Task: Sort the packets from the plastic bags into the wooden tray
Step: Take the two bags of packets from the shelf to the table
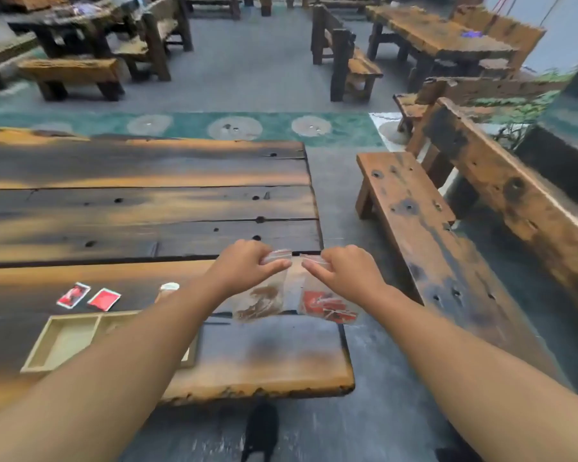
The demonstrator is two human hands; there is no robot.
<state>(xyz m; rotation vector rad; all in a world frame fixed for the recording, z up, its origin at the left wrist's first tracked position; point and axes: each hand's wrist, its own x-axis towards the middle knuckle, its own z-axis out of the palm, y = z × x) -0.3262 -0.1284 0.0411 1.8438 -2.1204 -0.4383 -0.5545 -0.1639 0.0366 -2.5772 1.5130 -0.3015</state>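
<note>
At frame centre I see my left hand [247,261] pinching the brown-packet bag [264,300] by its top, my right hand [344,270] pinching the red-packet bag [327,306]. Both bags hang over the tabletop [147,201]. The wooden tray [60,341] lies lower left, two red packets [89,296] just above it.

Bare forearms [141,358], no sleeves.
</note>
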